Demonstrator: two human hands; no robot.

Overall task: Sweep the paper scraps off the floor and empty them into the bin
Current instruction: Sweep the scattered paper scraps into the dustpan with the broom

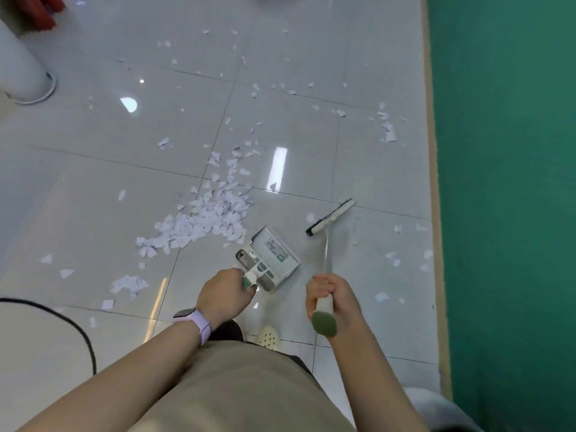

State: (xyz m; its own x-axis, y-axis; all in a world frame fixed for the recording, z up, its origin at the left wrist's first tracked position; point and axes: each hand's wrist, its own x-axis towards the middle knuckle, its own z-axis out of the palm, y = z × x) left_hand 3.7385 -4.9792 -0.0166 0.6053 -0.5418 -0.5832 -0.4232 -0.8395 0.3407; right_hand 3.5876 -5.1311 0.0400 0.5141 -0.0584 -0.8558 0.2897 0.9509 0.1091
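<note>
While my left hand [223,296] grips the dustpan [269,260] handle and my right hand [330,296] grips the broom [331,217], the scrap pile [207,218] lies left of the pan.

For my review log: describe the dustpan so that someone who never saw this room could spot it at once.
Start at the green wall on the right and move left over the tiled floor, past the broom head. The dustpan hangs from the left hand: a pale, boxy, labelled pan, right of the biggest scrap pile.
</note>
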